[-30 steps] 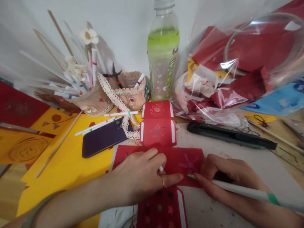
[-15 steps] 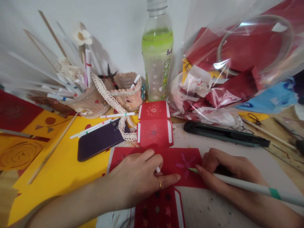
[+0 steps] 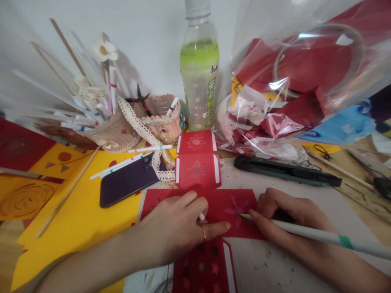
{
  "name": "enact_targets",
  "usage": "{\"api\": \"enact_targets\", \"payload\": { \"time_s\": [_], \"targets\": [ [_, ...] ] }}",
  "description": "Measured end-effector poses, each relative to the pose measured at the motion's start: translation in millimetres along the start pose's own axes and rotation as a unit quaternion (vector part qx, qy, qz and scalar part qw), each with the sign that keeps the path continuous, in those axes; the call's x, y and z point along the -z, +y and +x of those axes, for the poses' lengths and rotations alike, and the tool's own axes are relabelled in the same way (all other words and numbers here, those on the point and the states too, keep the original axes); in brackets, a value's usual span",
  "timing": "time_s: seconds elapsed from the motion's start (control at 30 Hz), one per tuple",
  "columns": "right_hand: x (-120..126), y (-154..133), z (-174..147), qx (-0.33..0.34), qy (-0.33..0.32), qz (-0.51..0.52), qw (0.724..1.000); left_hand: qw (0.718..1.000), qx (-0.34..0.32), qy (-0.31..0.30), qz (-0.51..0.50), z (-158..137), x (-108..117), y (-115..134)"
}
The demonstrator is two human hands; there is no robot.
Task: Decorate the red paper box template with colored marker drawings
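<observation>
My right hand [image 3: 284,221] grips a white marker [image 3: 308,231] with a green band. Its green tip touches the middle of a purple flower [image 3: 236,211] drawn on the red paper cutout [image 3: 218,199]. My left hand [image 3: 186,221] lies on the same sheet, index finger stretched toward the flower and the other fingers curled. From those curled fingers pokes a small white end, which looks like a marker cap [image 3: 201,217]; the rest is hidden. Flaps with flowers [image 3: 196,169] extend behind the hands, and a flap with cut-out stars [image 3: 215,268] extends in front.
Behind stand a bottle [image 3: 199,77], a stick-sided cup of pens [image 3: 113,132] and a low basket [image 3: 165,124]. A plastic bag of scraps [image 3: 293,97] fills the back right. A utility knife [image 3: 287,171] lies before it; a phone [image 3: 128,183] rests on yellow paper [image 3: 82,228] at left.
The marker tip has moved slightly left and up, onto the flower's middle, along with my right hand. My left hand stays nearly still; the view has shifted a little.
</observation>
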State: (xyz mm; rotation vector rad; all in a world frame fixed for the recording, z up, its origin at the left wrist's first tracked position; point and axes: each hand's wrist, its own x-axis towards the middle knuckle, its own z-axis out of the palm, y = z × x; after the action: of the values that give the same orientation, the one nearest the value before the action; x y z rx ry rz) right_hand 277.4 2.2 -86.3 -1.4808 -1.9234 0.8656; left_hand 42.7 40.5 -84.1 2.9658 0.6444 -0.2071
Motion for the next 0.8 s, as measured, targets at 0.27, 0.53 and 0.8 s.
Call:
{"api": "enact_targets", "payload": {
  "time_s": [0.27, 0.53, 0.8],
  "targets": [
    [-3.6, 6.8, -1.4, -0.013, 0.024, 0.010, 1.000, 1.000, -0.001, 0.026, 0.002, -1.8, -1.8, -0.6],
    [-4.1, 6.5, 0.1, -0.014, 0.001, 0.010, 1.000, 1.000, -0.013, 0.027, 0.004, -4.3, 2.3, 0.7],
    [-2.0, 4.5, -1.2, -0.022, 0.019, 0.012, 1.000, 0.999, -0.015, 0.031, 0.019, -3.7, 2.1, -0.5]
  ]
}}
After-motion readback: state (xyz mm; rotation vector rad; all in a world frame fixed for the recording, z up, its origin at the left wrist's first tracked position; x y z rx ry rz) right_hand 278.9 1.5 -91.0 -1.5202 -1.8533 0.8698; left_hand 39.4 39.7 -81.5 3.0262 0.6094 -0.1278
